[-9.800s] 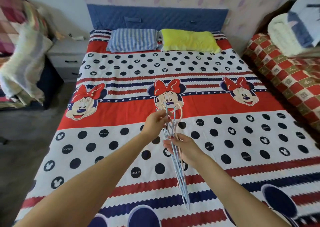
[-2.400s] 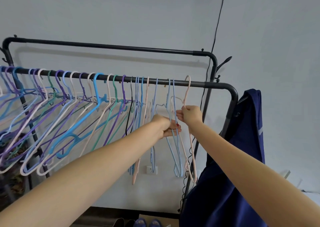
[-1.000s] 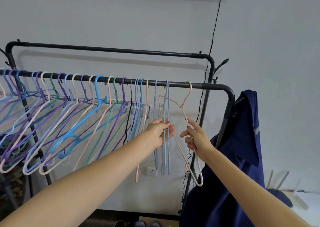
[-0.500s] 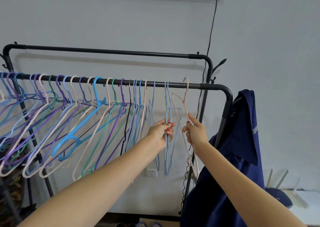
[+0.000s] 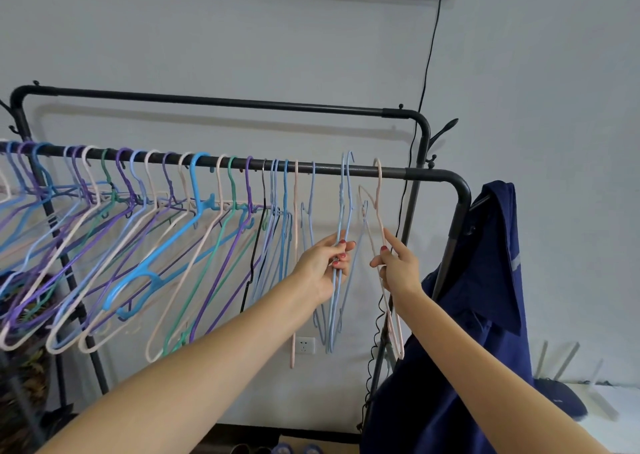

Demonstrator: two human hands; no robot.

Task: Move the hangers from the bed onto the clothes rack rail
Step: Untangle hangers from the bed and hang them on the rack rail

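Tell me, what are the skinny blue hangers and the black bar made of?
The blue hangers look like thin wire with a smooth pastel plastic coating: very slim, evenly coloured, slightly glossy. The rail looks like metal tubing painted matte black: a round, straight pipe with a dull sheen. Neither is certain from looks alone.

Left hand [image 5: 323, 266] lifted blue hangers [image 5: 341, 245], hooks now above rail [image 5: 325, 169]; pink hanger [image 5: 379, 218] hooked on.
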